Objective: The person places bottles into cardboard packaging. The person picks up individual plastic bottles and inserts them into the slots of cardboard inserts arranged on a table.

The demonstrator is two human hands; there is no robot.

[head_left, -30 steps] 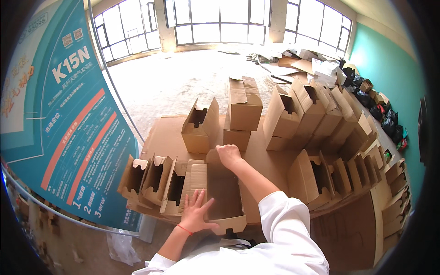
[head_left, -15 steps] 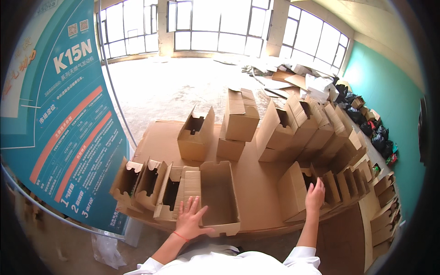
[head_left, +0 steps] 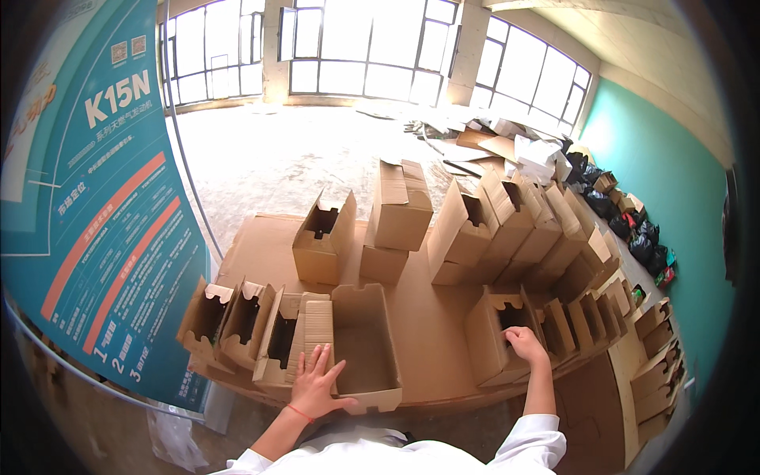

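Note:
My left hand [head_left: 317, 385] is open, its fingers spread on the folded cardboard flap [head_left: 320, 323] of a box in the near row. Its thumb lies at the near edge of a wide open cardboard box [head_left: 366, 336]. My right hand [head_left: 526, 346] is closed, with the fingers curled over the edge of a tall cardboard box [head_left: 484, 348] at the right. That box's top is open and dark inside. Part of the right fingertips is hidden by the box wall.
Several upright open boxes [head_left: 207, 313] line the near left, and a taller row [head_left: 459, 229] stands far right. All rest on a large cardboard sheet [head_left: 431, 317]. A teal banner [head_left: 103, 237] rises at left; black bags [head_left: 606, 202] lie along the green wall [head_left: 665, 150].
My right hand has moved left and down onto the box, and its fingers have curled. My left hand stays on the flap. The whole view has shifted slightly.

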